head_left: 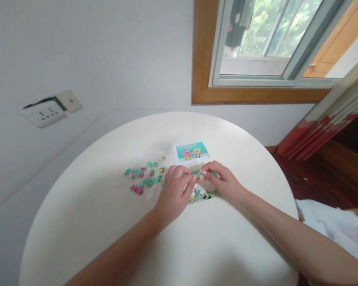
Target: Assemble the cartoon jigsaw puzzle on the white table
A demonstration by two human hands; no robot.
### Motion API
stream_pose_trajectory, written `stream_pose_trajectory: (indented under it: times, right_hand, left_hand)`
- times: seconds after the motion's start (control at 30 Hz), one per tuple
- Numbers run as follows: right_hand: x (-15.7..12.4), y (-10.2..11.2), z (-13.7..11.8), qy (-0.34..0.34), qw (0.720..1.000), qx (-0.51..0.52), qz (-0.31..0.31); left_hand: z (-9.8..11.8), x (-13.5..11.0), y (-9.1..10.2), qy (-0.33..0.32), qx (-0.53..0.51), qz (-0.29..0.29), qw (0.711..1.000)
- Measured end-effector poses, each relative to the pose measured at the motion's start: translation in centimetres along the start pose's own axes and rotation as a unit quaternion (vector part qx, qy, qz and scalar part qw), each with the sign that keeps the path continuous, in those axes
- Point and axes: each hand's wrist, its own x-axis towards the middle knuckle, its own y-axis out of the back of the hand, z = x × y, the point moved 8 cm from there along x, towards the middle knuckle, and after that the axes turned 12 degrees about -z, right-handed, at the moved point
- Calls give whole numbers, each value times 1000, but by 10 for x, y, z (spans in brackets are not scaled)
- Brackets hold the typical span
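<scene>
A partly assembled jigsaw puzzle (199,196) lies flat on the white table, its lower edge showing below my hands and much of the rest covered by them. My left hand (175,186) is closed over its left side, thumb and fingers pinched. From the right, my right hand (223,179) reaches in with thumb and forefinger pinched. Between the fingertips of both hands shows a small colourful puzzle piece (198,175), partly hidden. Left of my left hand lie several loose pieces (149,182) in teal, pink and yellow.
Behind my hands a reference picture card (191,151) with cartoon figures lies on the round white table (107,234). A wall with a socket (44,113) borders the table at the back left. At the right are a window, a curtain (313,131) and white cloth (331,222).
</scene>
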Motion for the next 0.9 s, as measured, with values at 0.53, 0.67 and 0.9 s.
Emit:
stream_pose_trajectory:
  times: [0.53,0.67,0.9]
  right_hand:
    - [5,14,7,6,996,-65,-56]
    - [6,11,17,9,986,-97,-133]
    - [4,0,18,13,965,-187,-184]
  left_hand:
    - [-7,-2,-7,-20,69,-22,997]
    - [-7,-2,-15,-18,80,-52,995]
    - [-6,-2,-21,-16,92,-70,993]
